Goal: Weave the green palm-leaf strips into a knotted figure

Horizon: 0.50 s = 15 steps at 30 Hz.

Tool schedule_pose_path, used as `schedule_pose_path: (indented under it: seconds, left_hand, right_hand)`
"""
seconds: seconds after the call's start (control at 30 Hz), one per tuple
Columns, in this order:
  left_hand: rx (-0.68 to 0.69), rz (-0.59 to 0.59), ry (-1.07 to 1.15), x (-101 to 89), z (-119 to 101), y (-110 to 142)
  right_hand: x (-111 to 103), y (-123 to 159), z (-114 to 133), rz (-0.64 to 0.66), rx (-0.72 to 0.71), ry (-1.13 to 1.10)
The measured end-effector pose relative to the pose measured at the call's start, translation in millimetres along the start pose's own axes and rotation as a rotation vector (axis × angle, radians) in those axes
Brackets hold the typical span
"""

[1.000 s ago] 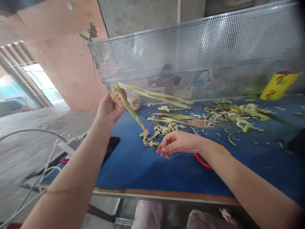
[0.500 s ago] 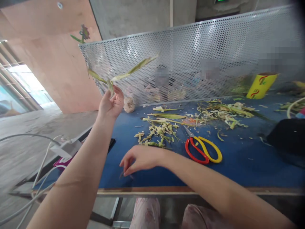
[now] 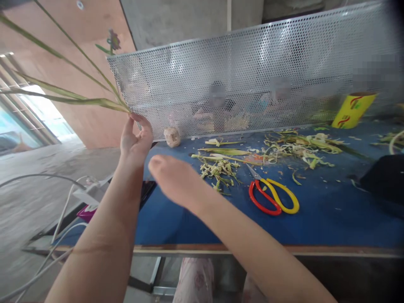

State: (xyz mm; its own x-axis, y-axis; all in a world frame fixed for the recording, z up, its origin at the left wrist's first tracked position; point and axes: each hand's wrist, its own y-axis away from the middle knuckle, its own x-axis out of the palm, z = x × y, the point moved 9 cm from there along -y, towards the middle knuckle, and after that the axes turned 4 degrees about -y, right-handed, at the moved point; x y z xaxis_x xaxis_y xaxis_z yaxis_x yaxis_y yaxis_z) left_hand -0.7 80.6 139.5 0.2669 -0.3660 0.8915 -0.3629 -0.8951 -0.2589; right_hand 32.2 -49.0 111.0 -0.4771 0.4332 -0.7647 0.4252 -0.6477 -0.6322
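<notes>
My left hand (image 3: 136, 136) is raised at the left end of the table, its fingertips pinched round the base of several long, narrow green leaves (image 3: 91, 102). The leaves fan out up and to the left, some beyond the picture's edge. My right hand (image 3: 173, 179) hovers over the blue tabletop, just right of my left wrist. It is blurred and turned so that its fingers are mostly hidden. To its right lies a pile of short green and pale plant pieces (image 3: 219, 170). Scissors (image 3: 273, 195) with one red and one yellow handle rest on the table, apart from both hands.
A perforated metal screen (image 3: 189, 84) stands along the table's back, people dimly visible behind it. A pale roundish lump (image 3: 172, 136), leaf scraps (image 3: 303, 147), a yellow roll (image 3: 353, 111) and a black object (image 3: 383, 179) are on the table. White cables (image 3: 41, 263) hang at left.
My left hand has moved slightly left, and the leaves in it now spread leftward instead of right. My right hand has risen from the table's front towards my left wrist.
</notes>
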Motion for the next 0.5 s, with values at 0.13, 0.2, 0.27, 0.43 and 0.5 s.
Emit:
schedule_pose_path:
  seconds: [0.13, 0.2, 0.27, 0.43, 0.5]
  left_hand:
    - [0.019, -0.008, 0.011, -1.3, -2, 0]
    - [0.015, -0.013, 0.013, 1.9, -2, -1]
    - [-0.001, -0.021, 0.003, 6.3, 0, -3]
    - [0.013, -0.064, -0.048, 13.1, 2, -11]
    - [0.015, -0.090, -0.079, 12.8, 0, -13]
  right_hand:
    - [-3, 7, -39, 0.076, 0.110, 0.015]
    - [7, 15, -44, 0.124, 0.109, 0.024]
    - [22, 23, -37, 0.178, 0.069, 0.038]
    - [53, 37, -6, 0.321, -0.097, 0.095]
    - [55, 39, -6, 0.327, -0.100, 0.074]
